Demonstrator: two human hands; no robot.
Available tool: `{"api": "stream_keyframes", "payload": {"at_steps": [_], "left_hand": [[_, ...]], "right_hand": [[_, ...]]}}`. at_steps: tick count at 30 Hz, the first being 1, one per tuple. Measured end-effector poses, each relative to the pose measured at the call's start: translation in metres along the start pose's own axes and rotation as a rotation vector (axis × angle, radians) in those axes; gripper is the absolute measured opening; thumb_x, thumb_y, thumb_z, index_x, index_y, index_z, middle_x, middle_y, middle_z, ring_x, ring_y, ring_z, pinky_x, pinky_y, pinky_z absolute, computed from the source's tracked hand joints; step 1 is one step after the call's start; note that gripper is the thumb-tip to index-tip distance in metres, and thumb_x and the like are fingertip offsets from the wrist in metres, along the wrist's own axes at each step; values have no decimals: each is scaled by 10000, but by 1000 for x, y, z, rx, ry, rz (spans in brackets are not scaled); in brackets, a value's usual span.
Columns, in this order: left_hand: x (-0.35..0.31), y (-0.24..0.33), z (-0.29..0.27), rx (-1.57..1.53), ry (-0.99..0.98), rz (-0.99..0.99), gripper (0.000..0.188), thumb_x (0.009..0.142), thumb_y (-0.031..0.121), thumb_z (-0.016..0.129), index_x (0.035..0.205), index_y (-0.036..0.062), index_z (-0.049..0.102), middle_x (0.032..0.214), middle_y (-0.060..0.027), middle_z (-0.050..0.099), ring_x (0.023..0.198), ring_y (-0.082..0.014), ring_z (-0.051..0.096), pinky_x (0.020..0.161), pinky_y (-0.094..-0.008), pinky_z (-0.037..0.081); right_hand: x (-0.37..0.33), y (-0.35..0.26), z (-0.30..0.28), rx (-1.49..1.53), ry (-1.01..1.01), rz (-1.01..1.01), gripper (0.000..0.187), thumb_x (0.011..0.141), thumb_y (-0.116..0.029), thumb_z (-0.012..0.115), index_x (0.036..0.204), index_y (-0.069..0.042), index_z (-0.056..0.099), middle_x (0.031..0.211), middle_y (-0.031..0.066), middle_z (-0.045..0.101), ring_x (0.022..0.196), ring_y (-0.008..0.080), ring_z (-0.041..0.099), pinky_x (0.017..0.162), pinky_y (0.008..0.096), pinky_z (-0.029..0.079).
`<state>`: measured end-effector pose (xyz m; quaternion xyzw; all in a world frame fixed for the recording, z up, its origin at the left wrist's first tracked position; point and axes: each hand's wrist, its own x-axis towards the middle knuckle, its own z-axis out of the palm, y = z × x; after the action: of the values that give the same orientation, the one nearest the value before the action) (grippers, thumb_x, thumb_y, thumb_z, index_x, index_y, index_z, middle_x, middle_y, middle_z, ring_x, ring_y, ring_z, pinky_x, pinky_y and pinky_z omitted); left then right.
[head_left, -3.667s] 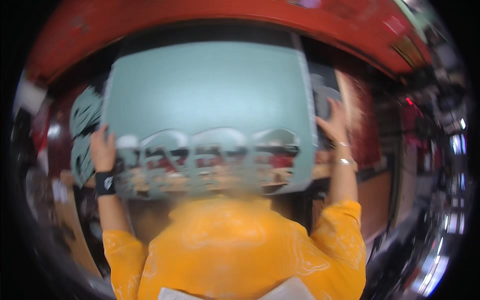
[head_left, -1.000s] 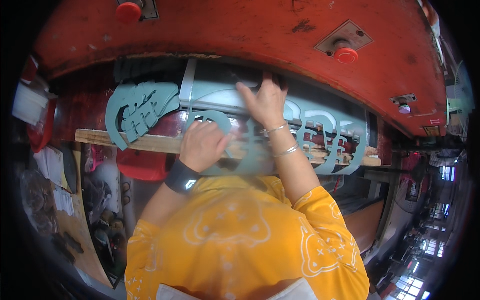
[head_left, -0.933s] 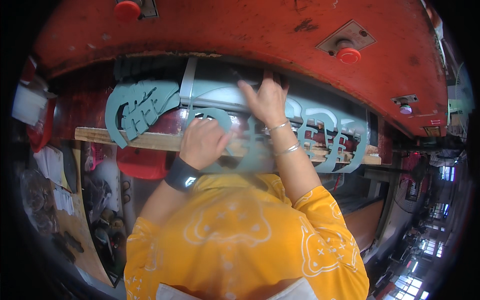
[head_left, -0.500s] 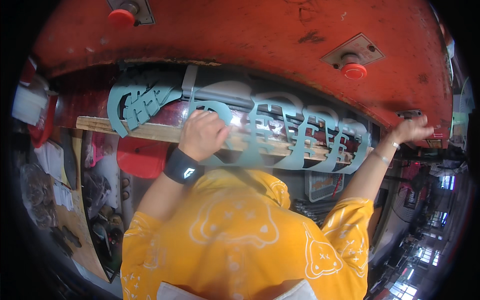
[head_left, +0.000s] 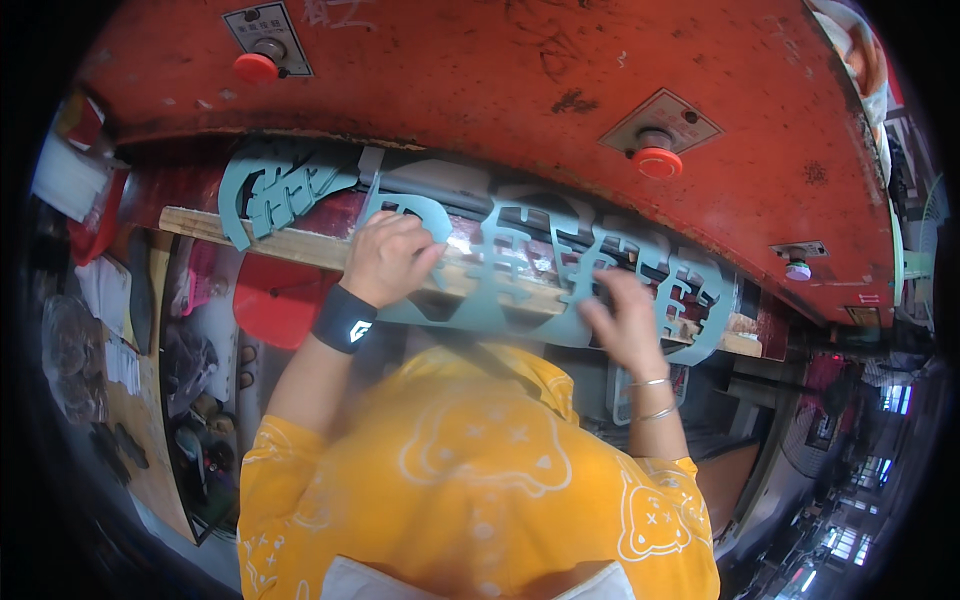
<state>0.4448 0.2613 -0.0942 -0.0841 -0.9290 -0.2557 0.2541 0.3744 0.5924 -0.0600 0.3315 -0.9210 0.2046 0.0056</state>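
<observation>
A thin teal sheet (head_left: 465, 309) with rows of notched cut-outs lies across the wooden-edged bed of a red machine and curves down over the front edge. My left hand (head_left: 388, 258), with a black wristband, has its fingers closed on a curved teal part at the sheet's left end; the fingertips are partly hidden. My right hand (head_left: 628, 318), slightly blurred, hovers at the front of the sheet's right half, thumb and fingers apart and holding nothing. Several cut teal pieces (head_left: 285, 198) sit in a pile on the bed to the left.
The red machine body (head_left: 480, 80) spans the far side, carrying two red push buttons (head_left: 657, 160) and a small pale button (head_left: 797, 270) at right. A wooden strip (head_left: 190, 222) edges the bed. Below it at left is a red stool (head_left: 275, 300); shelves with bagged items stand farther left.
My right hand has come from the machine's right-hand control, leftward and nearer, to above the sheet. My left hand stays closed on the teal part. The whole view has shifted slightly.
</observation>
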Motion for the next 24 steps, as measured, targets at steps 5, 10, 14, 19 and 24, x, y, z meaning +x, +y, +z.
{"api": "stream_keyframes", "payload": {"at_steps": [5,10,14,19,24], "left_hand": [[-1,2,1,20,-6,-25,189,748,177,691,629,52,614,678,-102,559,691,-309,562,707,-404,444],[-4,3,1,21,4,-21,182,810,188,639,714,37,607,707,-122,547,708,-330,532,682,-416,411],[-6,2,3,13,3,-51,216,781,187,647,631,35,612,675,-128,569,695,-341,555,713,-427,433],[-2,12,-2,10,-34,-105,212,768,169,638,610,32,606,675,-140,579,692,-341,563,705,-430,441],[27,17,-28,-60,-443,-278,211,778,224,651,653,54,648,731,-138,611,727,-348,595,735,-444,463]], "right_hand": [[-6,-13,15,-9,0,70,523,787,-214,701,1216,12,504,1071,205,591,986,370,537,878,433,425],[-7,-23,10,-25,6,125,519,815,-255,688,1215,25,511,1087,219,591,988,377,542,876,431,441],[-9,-24,16,7,82,127,542,795,-237,705,1219,26,492,1043,219,598,972,387,535,859,446,442],[7,-28,-22,41,-266,154,578,782,-204,701,1240,54,462,1161,271,533,1096,420,506,921,444,431],[93,-37,-89,140,-307,330,308,801,-280,655,884,15,693,675,172,654,638,335,655,671,385,533]]}}
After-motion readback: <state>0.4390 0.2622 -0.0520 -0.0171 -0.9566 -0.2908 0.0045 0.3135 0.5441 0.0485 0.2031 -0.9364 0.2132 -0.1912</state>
